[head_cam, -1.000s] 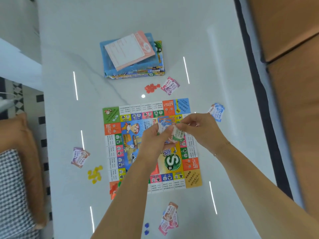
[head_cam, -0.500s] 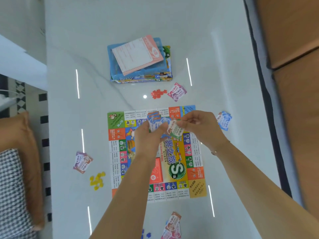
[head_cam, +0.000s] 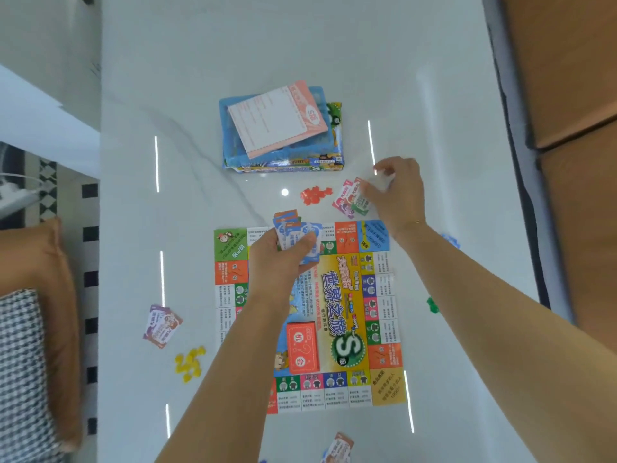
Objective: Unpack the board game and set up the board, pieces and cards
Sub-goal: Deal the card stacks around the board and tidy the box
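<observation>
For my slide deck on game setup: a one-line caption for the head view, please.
Left hand grips a fan of cards over the board; right hand puts a green note on the far pile.

The board (head_cam: 354,315) lies open and flat, an orange card deck (head_cam: 302,347) on it. Left hand (head_cam: 277,259) grips a fan of blue notes (head_cam: 300,240); right hand (head_cam: 397,192) pinches a green note (head_cam: 361,204) over a pink stack (head_cam: 344,198), red pieces (head_cam: 315,194) beside

a home living or dining room: glossy white marble bench (head_cam: 200,78), checkered black-and-white floor (head_cam: 88,262) at nine o'clock, cushioned chair (head_cam: 36,295) with houndstooth pillow (head_cam: 16,362) beside it.
</observation>
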`<state>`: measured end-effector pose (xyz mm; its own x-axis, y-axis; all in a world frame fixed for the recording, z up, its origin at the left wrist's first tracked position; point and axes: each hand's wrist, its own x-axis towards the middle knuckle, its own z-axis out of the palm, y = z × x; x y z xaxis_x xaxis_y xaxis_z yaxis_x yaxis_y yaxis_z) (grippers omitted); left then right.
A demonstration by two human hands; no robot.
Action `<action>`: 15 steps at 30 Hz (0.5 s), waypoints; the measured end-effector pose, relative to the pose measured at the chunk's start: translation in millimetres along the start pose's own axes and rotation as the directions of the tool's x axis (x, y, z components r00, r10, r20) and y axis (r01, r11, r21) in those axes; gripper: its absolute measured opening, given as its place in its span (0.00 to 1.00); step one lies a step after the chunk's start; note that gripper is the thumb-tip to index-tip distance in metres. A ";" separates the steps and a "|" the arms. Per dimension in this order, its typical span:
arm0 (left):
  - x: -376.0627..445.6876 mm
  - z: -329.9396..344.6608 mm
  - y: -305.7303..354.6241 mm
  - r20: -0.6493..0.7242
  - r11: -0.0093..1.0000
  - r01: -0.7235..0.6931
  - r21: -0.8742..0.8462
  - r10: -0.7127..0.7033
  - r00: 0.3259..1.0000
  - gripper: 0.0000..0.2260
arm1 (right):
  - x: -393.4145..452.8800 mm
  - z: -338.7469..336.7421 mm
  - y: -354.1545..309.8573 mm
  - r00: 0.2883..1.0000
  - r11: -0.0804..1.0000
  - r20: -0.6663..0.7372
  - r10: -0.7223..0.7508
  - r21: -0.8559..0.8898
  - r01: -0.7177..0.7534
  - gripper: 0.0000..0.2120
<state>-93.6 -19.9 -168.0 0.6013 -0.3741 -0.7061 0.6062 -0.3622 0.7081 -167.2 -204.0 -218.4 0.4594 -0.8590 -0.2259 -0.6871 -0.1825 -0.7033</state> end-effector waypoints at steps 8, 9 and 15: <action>-16.2 -34.2 -4.6 0.093 0.999 0.036 0.029 -0.038 0.995 0.10 | -86.7 -6.6 -54.3 0.958 0.962 0.274 -0.088 0.272 0.011 0.05; -20.1 -39.1 -4.6 0.111 0.999 0.048 -0.001 -0.047 0.993 0.11 | -97.1 -1.5 -55.9 0.924 0.963 0.375 -0.072 0.267 -0.033 0.05; -36.0 -73.9 -6.4 0.136 0.980 0.081 -0.183 -0.057 0.989 0.10 | -131.7 21.3 -73.9 0.848 0.915 0.526 -0.066 0.371 -0.159 0.03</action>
<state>-80.7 59.0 -147.7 0.4894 -0.4657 -0.7373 0.7380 -0.2292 0.6347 -164.9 -67.2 -151.0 0.7311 -0.4648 -0.4995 -0.4928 0.1466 -0.8577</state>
